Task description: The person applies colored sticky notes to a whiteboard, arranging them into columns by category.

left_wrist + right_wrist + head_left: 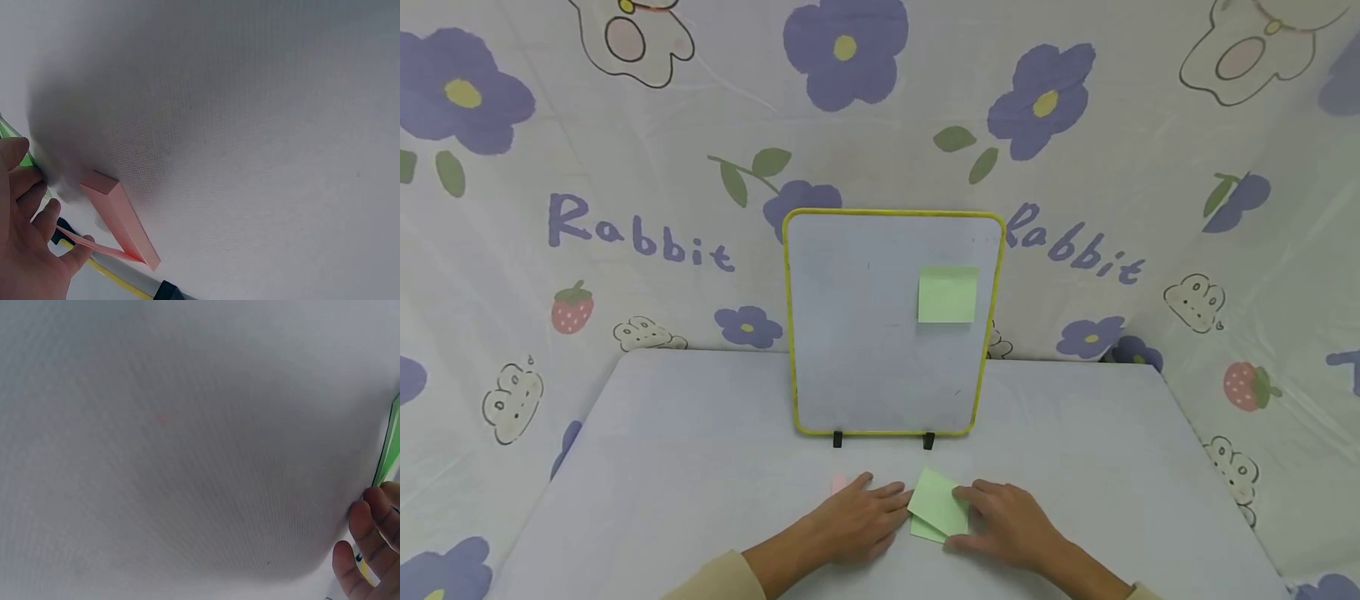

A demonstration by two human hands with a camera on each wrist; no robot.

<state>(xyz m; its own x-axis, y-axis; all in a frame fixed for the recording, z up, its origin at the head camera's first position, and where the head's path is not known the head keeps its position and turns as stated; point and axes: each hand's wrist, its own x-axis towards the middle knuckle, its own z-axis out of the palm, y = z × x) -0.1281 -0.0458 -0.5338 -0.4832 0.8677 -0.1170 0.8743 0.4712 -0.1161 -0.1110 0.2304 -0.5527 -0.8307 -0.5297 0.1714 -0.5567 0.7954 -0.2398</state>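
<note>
Light green sticky notes (942, 504) lie between the two hands on the table. Their top sheet sits at an angle over the part beneath, which shows along the lower edge. My right hand (1007, 525) grips them from the right, its index finger over the upper right edge and its thumb at the lower corner. From the left, my left hand (868, 521) reaches the notes' left corner with its outstretched fingertips. Beside that hand's little finger is a pink sticky note pad (125, 225), its loose sheet standing out from the block; the head view shows only a sliver.
Behind the hands, a whiteboard (880, 350) with a yellow frame stands upright on black feet (928, 441). One green sticky note (948, 295) is stuck on its upper right. A white table (700, 433) runs back to a printed cloth backdrop (865, 158).
</note>
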